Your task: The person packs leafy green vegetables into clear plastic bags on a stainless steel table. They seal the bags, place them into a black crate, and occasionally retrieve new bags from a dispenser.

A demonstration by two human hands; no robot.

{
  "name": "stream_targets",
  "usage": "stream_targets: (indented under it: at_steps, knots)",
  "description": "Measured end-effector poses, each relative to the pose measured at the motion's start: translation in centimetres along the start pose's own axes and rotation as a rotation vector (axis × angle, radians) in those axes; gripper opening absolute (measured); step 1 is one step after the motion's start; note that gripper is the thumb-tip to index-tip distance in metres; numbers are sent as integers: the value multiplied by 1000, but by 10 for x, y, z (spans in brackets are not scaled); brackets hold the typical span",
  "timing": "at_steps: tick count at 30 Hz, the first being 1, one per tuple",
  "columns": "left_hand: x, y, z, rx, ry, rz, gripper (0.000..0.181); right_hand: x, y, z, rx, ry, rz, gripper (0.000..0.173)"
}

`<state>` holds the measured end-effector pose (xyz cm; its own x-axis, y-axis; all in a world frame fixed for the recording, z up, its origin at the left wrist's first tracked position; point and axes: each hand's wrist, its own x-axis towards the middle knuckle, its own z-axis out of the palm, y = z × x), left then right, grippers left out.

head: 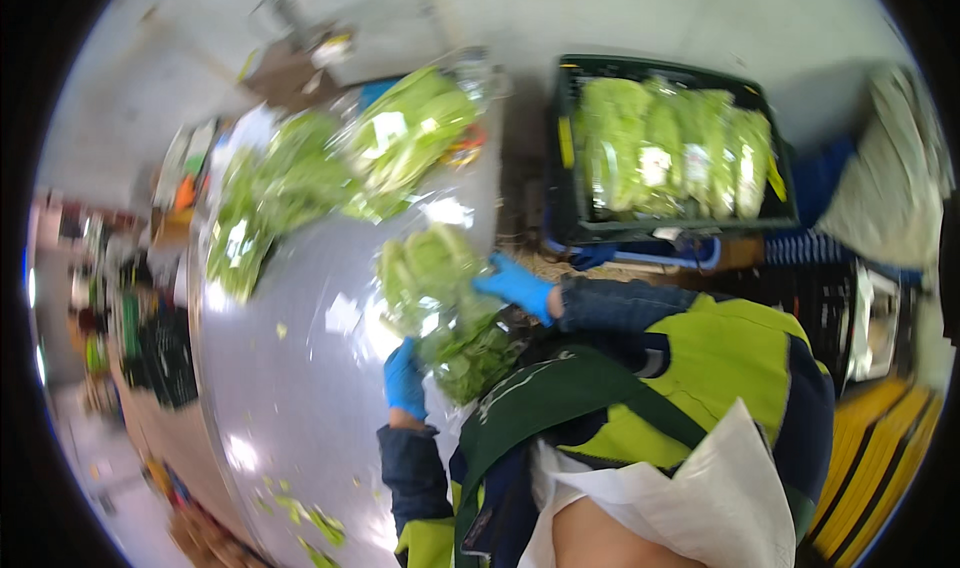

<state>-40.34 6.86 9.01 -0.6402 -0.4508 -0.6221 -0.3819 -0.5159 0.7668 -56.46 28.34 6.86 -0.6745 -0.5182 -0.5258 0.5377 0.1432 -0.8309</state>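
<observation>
A clear plastic bag of leafy greens [435,268], with pale ribs and darker leaves, lies over the metal table [315,388] close to my body. My left hand [406,384], in a blue glove, grips the lower side of the bag with bent fingers. My right hand [517,287], also gloved in blue, holds the bag's upper right side, its fingertips partly hidden by plastic. Farther up the table lie more bagged greens [300,170] and a bagged head of long green leaves [416,129].
A dark green crate [675,227] holds several bagged heads of lettuce at the upper right. Leaf scraps [307,515] lie at the table's lower end. Yellow stacked crates [862,470] stand at the lower right, and a dark crate [169,358] sits across the table at left.
</observation>
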Motion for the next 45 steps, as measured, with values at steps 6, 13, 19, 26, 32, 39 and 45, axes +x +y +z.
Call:
stream_targets:
  at_steps: [6, 13, 19, 26, 32, 39, 45]
  knots:
    - [14, -3, -27, 98, 67, -206, 41, 0, 57, 22, 66, 20, -19, 64]
    - [13, 7, -21, 31, -363, -66, 47, -24, 3, 6, -99, -113, -177, 51]
    - [-79, 59, 99, 42, -274, 280, 42, -79, -75, -65, 123, -279, -432, 47]
    - [-92, 66, 335, -87, -468, 93, 32, -191, -164, -273, 171, 61, -321, 38]
    - [12, -19, 427, 340, -572, 269, 38, -174, -26, -498, 273, 619, -409, 28]
    - [79, 29, 230, 198, -281, 237, 26, -142, 20, -592, -724, 1500, -464, 61]
    - [220, 91, -4, -54, 188, 176, 28, -126, -138, -350, -901, 1318, -824, 61]
